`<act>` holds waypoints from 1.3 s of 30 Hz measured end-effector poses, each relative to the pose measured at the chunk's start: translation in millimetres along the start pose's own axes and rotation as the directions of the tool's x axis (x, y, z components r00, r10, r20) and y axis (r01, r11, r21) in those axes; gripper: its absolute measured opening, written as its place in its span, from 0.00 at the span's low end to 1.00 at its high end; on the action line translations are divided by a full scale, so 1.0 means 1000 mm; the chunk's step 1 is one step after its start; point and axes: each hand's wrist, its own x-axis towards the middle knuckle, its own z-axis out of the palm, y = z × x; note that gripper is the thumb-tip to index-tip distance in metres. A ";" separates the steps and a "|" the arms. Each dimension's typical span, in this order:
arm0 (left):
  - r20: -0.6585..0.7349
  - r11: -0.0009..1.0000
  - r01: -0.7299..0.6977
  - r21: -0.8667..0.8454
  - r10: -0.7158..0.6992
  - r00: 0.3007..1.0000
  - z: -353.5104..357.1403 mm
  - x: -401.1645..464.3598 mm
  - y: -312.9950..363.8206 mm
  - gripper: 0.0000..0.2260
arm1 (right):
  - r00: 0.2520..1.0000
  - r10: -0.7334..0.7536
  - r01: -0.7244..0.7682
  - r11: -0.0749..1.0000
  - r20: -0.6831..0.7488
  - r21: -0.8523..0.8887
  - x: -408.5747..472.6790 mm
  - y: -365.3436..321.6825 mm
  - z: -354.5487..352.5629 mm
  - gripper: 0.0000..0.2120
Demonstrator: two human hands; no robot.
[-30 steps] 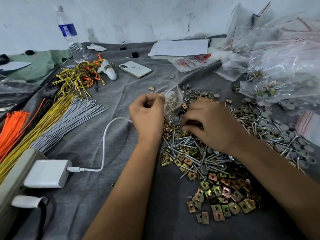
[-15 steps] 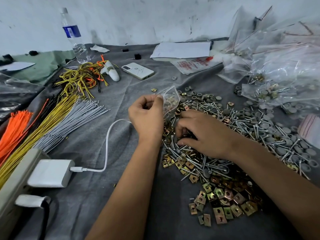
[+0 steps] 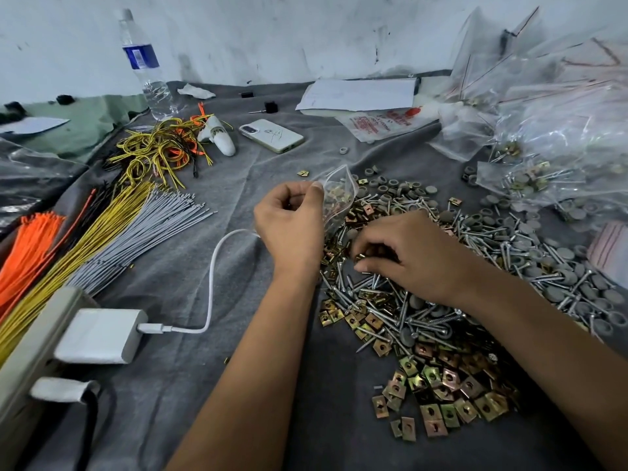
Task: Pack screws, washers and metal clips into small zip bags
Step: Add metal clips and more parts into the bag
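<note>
1. Up near the middle, the left hand [image 3: 289,220] pinches a small bag [image 3: 339,195] holding clips
2. Right hand [image 3: 411,254], fingers curled, pinches a clip from the pile of screws [image 3: 384,300] on the surface

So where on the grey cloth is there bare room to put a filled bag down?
Bare cloth lies between the phone, the grey ties and the left hand; more sits near the front edge, left of the clips. Crowded: the screw pile under the right hand, and the bag heap.
</note>
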 end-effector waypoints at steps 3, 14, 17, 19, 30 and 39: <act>-0.001 1.000 0.005 -0.002 -0.005 1.000 0.000 0.001 0.000 0.09 | 0.996 -0.093 0.093 0.987 0.004 -0.128 0.005 -0.005 0.004 0.11; -0.004 0.999 0.031 -0.026 -0.031 1.000 -0.003 0.002 0.002 0.10 | 0.977 -0.093 0.131 0.972 0.190 -0.195 0.007 -0.015 0.003 0.06; -0.025 0.998 0.040 -0.043 -0.041 0.999 -0.005 0.005 0.004 0.10 | 0.975 -0.076 0.107 0.984 0.209 -0.141 0.003 -0.014 0.001 0.05; -0.024 0.996 0.054 -0.074 -0.056 0.998 -0.007 0.009 0.006 0.10 | 0.977 -0.085 0.111 0.987 0.198 -0.119 0.001 -0.014 0.003 0.04; 0.311 0.998 0.051 0.030 -0.058 0.949 -0.019 0.016 0.010 0.08 | 0.936 -0.113 0.096 0.993 -0.333 -0.068 0.000 -0.007 -0.003 0.07; 0.540 0.997 -0.055 0.062 0.013 0.842 -0.010 0.006 0.006 0.08 | 0.868 -0.101 0.039 0.990 -0.486 -0.136 0.000 -0.009 -0.007 0.11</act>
